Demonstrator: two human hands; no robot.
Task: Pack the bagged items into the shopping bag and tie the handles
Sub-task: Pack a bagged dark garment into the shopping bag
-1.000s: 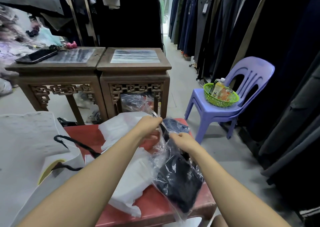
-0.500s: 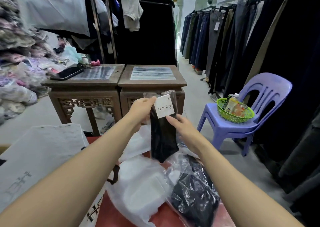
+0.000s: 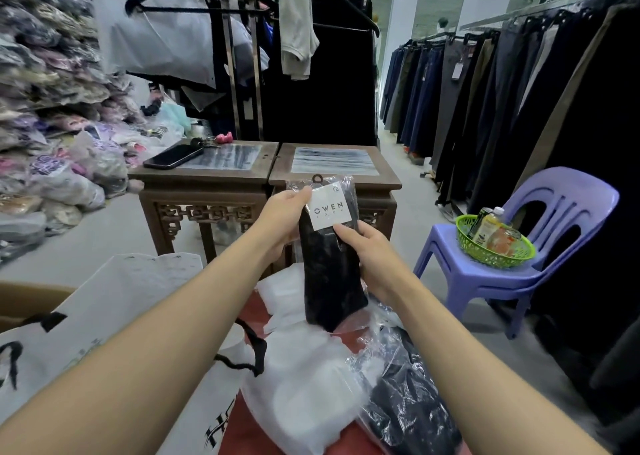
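Both hands hold up a clear packet of black socks (image 3: 327, 274) with a white OWEN label, above the red stool (image 3: 252, 430). My left hand (image 3: 284, 220) grips its upper left edge, thumb beside the label. My right hand (image 3: 367, 253) grips its right side lower down. Below lie a white bagged item (image 3: 304, 378) and a dark garment in clear plastic (image 3: 412, 402). The white shopping bag (image 3: 104, 316) with black handles (image 3: 254, 350) sits at the lower left, partly hidden by my left arm.
Two carved wooden side tables (image 3: 332, 177) stand just behind, one with a phone (image 3: 173, 156) on it. A purple plastic chair (image 3: 512, 267) with a green basket (image 3: 493, 250) of bottles is at the right. Clothes racks line the right; bagged clothes pile up at the left.
Both hands lifted the sock packet up from the stool to chest height, and my head tilted up with it. The other bagged items stayed on the stool.
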